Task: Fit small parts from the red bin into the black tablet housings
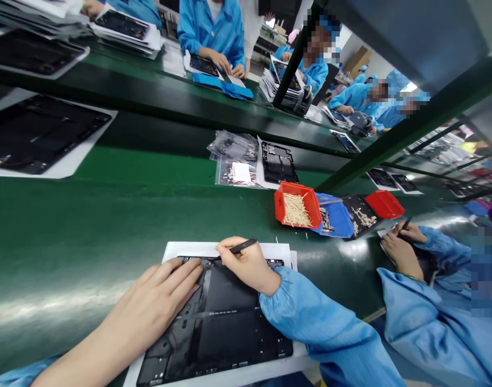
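Tabletop [88, 226]: green surface runs wide to the left of the tablet housing [229, 333]; farther right, the red bin [279, 208] and blue bin [344, 219] bound the room, both apart from the hands;
Tablet housing: inner side up on a white sheet [175, 250], which shows past its far edge;
Left hand [161, 298]: fingers released, extended and close together, resting over the housing's far left corner;
Right hand [246, 269]: fingers pinched around a black pointed tool [244, 245]; tip at the far edge, just beside the left fingertips
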A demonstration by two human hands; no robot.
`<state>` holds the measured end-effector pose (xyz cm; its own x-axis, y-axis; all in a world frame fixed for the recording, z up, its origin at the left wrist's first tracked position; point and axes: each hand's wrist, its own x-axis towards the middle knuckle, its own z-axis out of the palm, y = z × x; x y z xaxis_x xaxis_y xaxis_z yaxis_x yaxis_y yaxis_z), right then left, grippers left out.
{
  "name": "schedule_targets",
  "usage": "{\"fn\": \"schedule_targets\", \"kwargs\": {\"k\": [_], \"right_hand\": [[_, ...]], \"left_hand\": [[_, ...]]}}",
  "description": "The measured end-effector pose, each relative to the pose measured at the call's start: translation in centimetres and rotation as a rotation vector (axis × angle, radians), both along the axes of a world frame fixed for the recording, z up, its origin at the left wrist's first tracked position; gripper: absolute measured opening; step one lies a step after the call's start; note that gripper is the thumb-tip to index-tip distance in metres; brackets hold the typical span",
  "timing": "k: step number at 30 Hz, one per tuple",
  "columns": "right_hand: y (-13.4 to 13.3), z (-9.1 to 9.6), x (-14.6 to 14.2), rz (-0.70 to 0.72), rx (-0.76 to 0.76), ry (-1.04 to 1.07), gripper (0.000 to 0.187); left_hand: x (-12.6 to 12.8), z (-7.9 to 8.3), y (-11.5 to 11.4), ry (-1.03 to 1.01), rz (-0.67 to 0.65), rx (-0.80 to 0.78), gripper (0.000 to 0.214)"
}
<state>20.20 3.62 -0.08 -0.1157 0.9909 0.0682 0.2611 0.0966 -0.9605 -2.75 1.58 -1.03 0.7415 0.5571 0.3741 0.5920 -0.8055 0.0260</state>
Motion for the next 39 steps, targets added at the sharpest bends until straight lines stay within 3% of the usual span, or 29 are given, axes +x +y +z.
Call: {"fn": "schedule_targets", "kwargs": {"k": [8,19,30,39], "right_hand": [[0.1,-0.2,-0.1,-0.016,0.002,-0.029,0.017],[0.1,0.0,0.0,-0.016,0.038,-0.056,0.018],[-0.4,0.7,-0.2,-0.031,0.196,-0.210,0.018],[-0.8,1.0,0.4,0.183,0.373,-0.353,0.022]], "left_hand": [[-0.5,-0.7,0.1,0.024,-0.018,-0.054,0.042],[0.0,-0.2,0.2,0.048,-0.009,-0.086,0.046],[0.5,0.5,0.1,0.113,-0.011,-0.036,0.048],[1.7,0.8,-0.5,0.161,0.043,0.023,0.041]]}}
